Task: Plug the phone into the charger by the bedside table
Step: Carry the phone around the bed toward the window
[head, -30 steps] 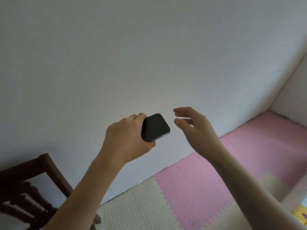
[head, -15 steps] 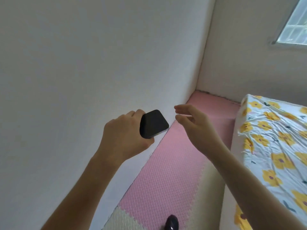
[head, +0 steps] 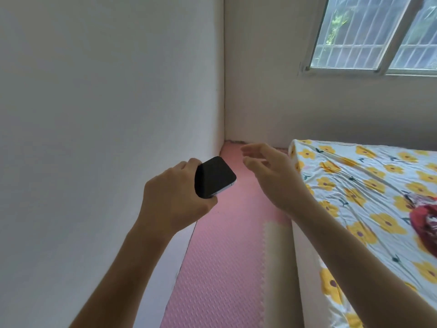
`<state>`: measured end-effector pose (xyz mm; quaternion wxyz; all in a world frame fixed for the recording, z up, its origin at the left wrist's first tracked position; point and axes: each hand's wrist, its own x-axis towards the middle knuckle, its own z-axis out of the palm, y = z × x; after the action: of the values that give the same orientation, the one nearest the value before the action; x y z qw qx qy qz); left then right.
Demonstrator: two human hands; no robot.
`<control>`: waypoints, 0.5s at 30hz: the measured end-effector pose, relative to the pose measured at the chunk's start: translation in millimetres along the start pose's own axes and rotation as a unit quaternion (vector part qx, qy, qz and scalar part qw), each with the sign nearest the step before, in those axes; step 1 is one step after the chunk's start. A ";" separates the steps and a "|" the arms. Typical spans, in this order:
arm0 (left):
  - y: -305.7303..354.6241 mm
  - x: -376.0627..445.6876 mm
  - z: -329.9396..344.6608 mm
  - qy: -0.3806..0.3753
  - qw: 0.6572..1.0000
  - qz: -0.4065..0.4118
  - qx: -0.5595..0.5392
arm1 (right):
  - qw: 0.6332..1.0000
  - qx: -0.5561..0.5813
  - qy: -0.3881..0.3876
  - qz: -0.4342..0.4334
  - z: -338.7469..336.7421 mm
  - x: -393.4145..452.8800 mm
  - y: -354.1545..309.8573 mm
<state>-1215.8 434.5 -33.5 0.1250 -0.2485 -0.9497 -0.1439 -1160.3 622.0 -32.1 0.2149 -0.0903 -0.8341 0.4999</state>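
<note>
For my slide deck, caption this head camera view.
Left hand holds a black phone, right hand open and empty, above pink floor mat beside flowered bed.

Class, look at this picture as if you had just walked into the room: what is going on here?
A person is standing in a bedroom, holding a dark phone in the left hand. The right hand is open and empty, raised just beside the phone without touching it. To the right is a bed with a yellow-flowered sheet, and a pink floor mat runs between the bed and the white wall. No charger or bedside table is in view, so the phone is not plugged in.
</note>
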 end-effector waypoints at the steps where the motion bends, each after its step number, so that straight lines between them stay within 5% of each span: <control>1: -1.7 16.1 4.4 0.000 1.000 0.007 -0.001 | 1.000 -0.002 0.003 0.003 0.3 12.9 4.0; 15: -56.9 264.8 79.2 0.000 0.994 0.108 -0.027 | 0.995 -0.018 0.090 0.045 47.7 233.9 55.0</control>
<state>-1481.7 529.0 -37.2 0.1335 -0.3528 -0.9131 -0.1549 -1393.7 696.1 -36.9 0.2646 -0.1762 -0.8156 0.4835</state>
